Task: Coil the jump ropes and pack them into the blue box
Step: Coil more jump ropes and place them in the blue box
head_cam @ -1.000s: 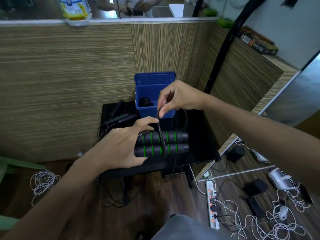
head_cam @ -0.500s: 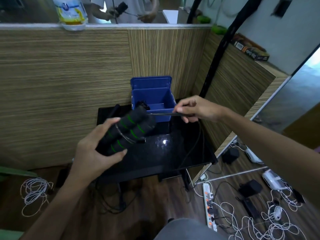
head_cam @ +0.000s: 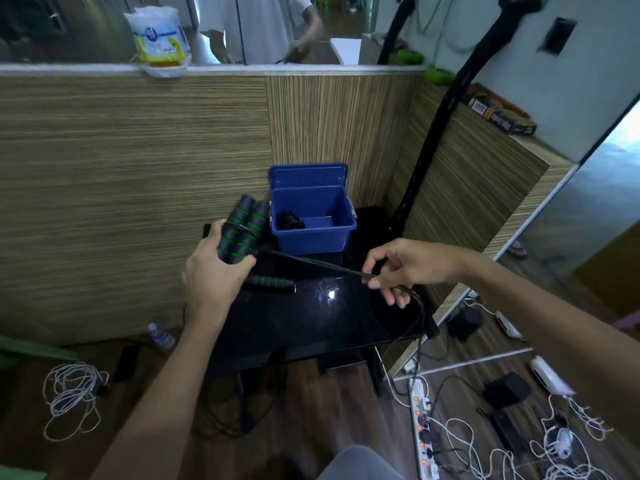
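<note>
My left hand [head_cam: 211,275] grips two black jump rope handles [head_cam: 244,230] with green rings, held together and tilted upright, just left of the blue box [head_cam: 313,237]. A thin black rope [head_cam: 311,263] runs taut from the handles to my right hand [head_cam: 408,265], which pinches it over the black table [head_cam: 329,317]; the rest of the rope hangs off the table's right edge. The blue box stands open at the back of the table with a coiled black rope [head_cam: 291,220] inside. Another green-ringed handle [head_cam: 270,282] lies on the table under my left hand.
Wooden partition walls close in the table at the back and right. On the floor lie a power strip [head_cam: 424,431] and tangled white cables [head_cam: 519,455] at right, a white cord bundle [head_cam: 72,389] and a plastic bottle [head_cam: 161,337] at left.
My left hand lifted the paired handles off the table and tipped them upright beside the box. My right hand drew the rope out to the right and downward, pulling it taut.
</note>
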